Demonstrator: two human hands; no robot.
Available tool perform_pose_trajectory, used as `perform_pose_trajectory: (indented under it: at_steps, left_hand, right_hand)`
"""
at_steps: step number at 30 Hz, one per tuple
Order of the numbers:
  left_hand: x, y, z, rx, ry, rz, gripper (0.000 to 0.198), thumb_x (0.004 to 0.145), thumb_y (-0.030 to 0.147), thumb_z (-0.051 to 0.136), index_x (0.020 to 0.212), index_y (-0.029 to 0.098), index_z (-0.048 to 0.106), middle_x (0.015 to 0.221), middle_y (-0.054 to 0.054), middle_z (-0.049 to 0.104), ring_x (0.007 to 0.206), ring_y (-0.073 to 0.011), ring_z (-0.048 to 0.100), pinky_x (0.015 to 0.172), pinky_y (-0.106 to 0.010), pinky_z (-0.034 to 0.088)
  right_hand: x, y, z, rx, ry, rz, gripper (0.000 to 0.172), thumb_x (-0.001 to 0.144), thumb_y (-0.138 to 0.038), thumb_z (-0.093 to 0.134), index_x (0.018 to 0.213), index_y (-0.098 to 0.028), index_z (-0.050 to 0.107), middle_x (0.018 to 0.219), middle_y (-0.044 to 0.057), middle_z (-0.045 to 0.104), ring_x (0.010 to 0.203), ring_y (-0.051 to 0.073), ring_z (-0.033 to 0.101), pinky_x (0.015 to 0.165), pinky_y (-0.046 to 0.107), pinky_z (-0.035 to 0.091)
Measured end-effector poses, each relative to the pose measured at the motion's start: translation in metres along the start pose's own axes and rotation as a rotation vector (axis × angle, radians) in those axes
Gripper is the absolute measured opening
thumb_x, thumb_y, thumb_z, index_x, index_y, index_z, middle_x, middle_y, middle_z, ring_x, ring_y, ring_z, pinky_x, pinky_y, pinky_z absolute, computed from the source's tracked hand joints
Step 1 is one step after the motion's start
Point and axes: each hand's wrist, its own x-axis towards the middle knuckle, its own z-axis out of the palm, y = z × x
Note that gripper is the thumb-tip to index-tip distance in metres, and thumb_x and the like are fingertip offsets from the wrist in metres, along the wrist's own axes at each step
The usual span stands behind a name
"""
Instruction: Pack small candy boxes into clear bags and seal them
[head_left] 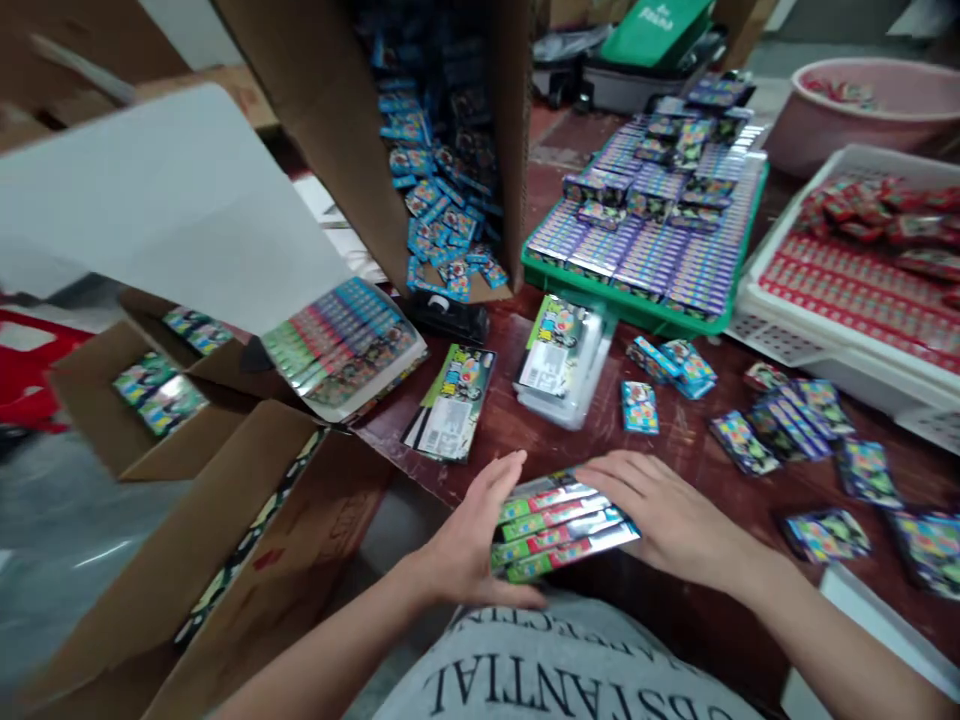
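Close to my body, a stack of flat, shiny packs with green, red and blue sections lies between my hands. My left hand grips its left end, thumb at the near side and fingers at the far side. Curved over the right end is my right hand, its fingertips partly hidden. Just beyond them are printed cards and clear plastic cases with a similar card on top. A few small blue packs lie to the right of these.
An open box of colored packs stands left. Behind is a tipped carton spilling blue packs. A green tray of purple packs, a white basket of red packs and a pink tub stand right. Loose dark packs lie nearer.
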Motion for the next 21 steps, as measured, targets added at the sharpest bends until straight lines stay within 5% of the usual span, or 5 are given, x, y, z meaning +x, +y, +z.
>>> perform_pose_trajectory:
  at_steps: [4,7,12,16,21]
  left_hand:
    - [0.011,-0.011,0.030,-0.187,0.182,-0.058,0.112,0.077,0.024,0.076,0.159,0.025,-0.001,0.139,-0.017,0.048,0.129,-0.0317,0.052,0.111,-0.056,0.042]
    - [0.014,-0.019,0.035,-0.173,0.216,0.003,0.111,0.073,0.027,0.077,0.158,0.023,0.007,0.136,-0.016,0.047,0.126,-0.0329,0.052,0.110,-0.058,0.042]
    - [0.006,-0.019,0.029,0.041,0.176,0.081,0.109,0.069,0.034,0.087,0.154,0.021,0.020,0.133,-0.017,0.048,0.127,-0.0354,0.047,0.107,-0.057,0.046]
    - [0.008,-0.015,0.034,0.042,0.196,0.091,0.097,0.074,0.027,0.081,0.152,0.019,0.023,0.130,-0.017,0.050,0.125,-0.0328,0.049,0.105,-0.052,0.050]
    - [0.006,-0.005,0.043,0.081,0.214,0.125,0.099,0.075,0.035,0.082,0.153,0.018,0.023,0.129,-0.018,0.051,0.124,-0.0317,0.051,0.107,-0.051,0.048]
  right_hand:
    - [-0.002,0.005,0.004,0.088,0.150,0.145,0.111,0.080,-0.042,0.080,0.163,-0.029,0.006,0.170,0.013,0.005,0.155,0.040,0.010,0.120,0.063,0.027]
    - [-0.009,0.004,0.017,0.277,0.196,0.235,0.128,0.076,-0.053,0.081,0.162,-0.028,-0.010,0.170,0.015,-0.007,0.156,0.039,0.006,0.121,0.060,0.028]
    - [-0.015,-0.007,0.017,0.251,0.171,0.254,0.109,0.083,-0.050,0.076,0.162,-0.030,0.004,0.168,0.014,0.012,0.153,0.036,0.023,0.120,0.057,0.033]
    - [0.004,-0.019,-0.002,-0.082,0.120,0.084,0.108,0.080,-0.049,0.079,0.162,-0.022,0.013,0.165,0.017,0.026,0.152,0.041,0.021,0.123,0.066,0.014]
    - [0.027,-0.024,-0.005,-0.138,0.000,-0.082,0.063,0.086,-0.032,0.071,0.144,-0.021,0.047,0.133,0.010,0.064,0.123,0.029,0.058,0.119,0.060,0.029]
